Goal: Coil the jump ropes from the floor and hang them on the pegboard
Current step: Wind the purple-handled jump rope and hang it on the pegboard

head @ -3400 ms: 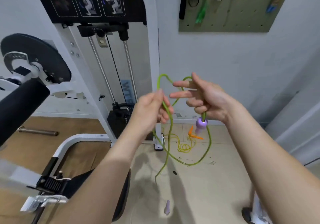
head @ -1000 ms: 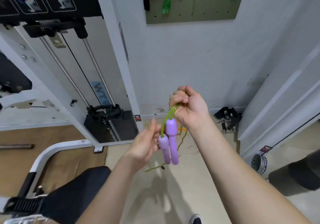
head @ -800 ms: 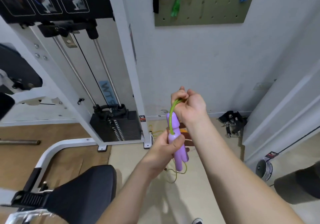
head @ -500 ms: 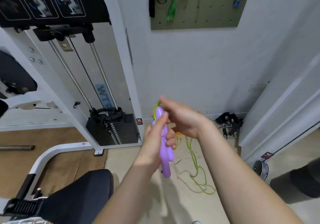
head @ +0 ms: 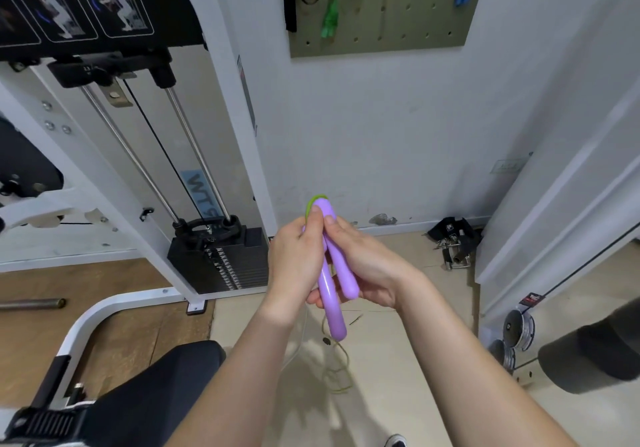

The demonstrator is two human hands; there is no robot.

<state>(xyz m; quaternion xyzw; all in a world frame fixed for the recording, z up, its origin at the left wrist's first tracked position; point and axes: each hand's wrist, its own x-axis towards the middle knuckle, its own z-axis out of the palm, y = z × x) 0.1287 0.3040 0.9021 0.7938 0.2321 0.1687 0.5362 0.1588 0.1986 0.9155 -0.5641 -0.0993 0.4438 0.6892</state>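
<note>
Both purple handles of the jump rope sit between my hands at chest height, pointing down. My left hand grips them from the left, its thumb pressed near their tops. My right hand cups them from the right with a finger on the top. A short loop of green cord arches over the handle tops. More thin green cord trails on the floor below. The olive pegboard hangs on the wall above, with several items on its pegs.
A white cable weight machine with a black weight stack stands at left, its black padded seat at lower left. Black straps with metal clips lie by the wall. A black roller and small weight plates sit at right.
The green cord that hung in loose loops between my hands has been gathered. Both purple handles are now together, and my right hand has moved from above them to cupping them.
</note>
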